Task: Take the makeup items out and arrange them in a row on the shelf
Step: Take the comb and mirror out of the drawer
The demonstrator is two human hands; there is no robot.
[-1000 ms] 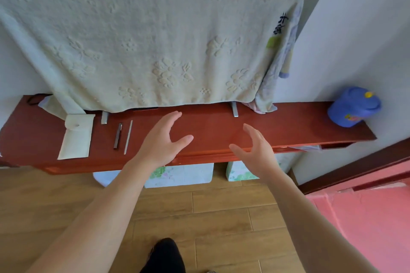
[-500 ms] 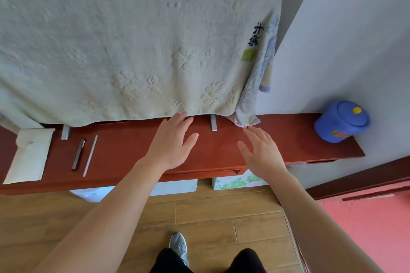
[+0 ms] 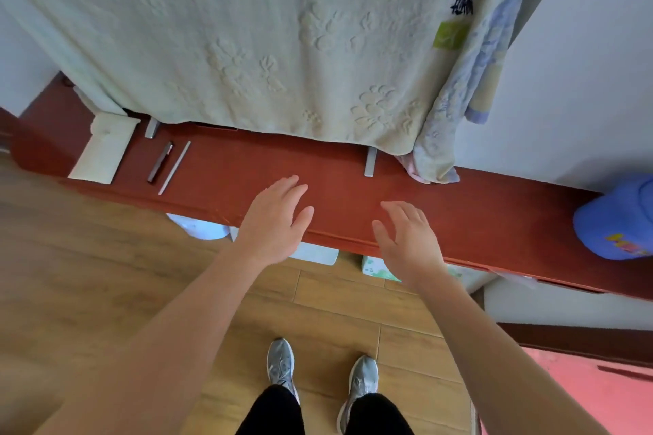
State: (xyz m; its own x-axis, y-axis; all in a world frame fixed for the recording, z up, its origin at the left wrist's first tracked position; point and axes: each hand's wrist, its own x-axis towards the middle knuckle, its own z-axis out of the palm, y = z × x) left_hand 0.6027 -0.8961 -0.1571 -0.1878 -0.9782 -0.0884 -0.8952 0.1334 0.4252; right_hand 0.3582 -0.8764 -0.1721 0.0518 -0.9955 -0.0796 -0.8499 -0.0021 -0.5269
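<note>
**Both hands empty over the shelf, pouch off to the left**

Your left hand (image 3: 274, 219) and right hand (image 3: 410, 240) hover spread, palms down, over the middle of the red shelf (image 3: 477, 219), holding nothing. The cream pouch (image 3: 106, 148) lies at the upper left of the frame, with 2 slim items just beside it: a dark stick (image 3: 160, 162) and a silver stick (image 3: 175, 168). The taking-out step looks part done. Next, reach left for the pouch; what remains inside cannot be told.
</note>
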